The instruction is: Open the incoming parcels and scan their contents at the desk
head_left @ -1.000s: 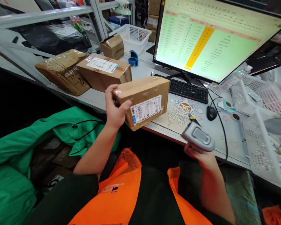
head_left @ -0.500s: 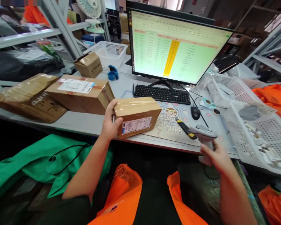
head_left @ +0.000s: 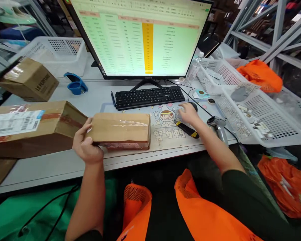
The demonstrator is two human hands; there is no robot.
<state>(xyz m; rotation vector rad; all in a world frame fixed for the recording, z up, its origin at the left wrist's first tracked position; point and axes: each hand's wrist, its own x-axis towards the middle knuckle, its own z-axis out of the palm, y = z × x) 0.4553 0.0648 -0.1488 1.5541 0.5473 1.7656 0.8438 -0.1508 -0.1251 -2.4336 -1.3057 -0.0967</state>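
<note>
My left hand [head_left: 86, 147] grips the left end of a small taped cardboard parcel [head_left: 121, 130] that rests on the desk near its front edge. My right hand [head_left: 188, 113] lies over the black mouse [head_left: 194, 106] on the printed desk mat [head_left: 165, 129], fingers curved on it. The grey barcode scanner [head_left: 217, 125] lies on the desk just right of my right forearm, nothing holding it. A black and yellow box cutter [head_left: 187, 129] lies on the mat under my right wrist.
A black keyboard [head_left: 149, 97] sits before the monitor [head_left: 142, 36] with a green spreadsheet. A larger labelled box [head_left: 27, 129] lies left of the parcel, a small box [head_left: 27, 80] and a blue tape dispenser [head_left: 76, 85] behind. White baskets [head_left: 261, 120] stand right, another white basket [head_left: 55, 53] at the back left.
My left hand lowered the parcel onto the desk. My right hand put the scanner down on the desk and moved left to the mouse. The view swung right.
</note>
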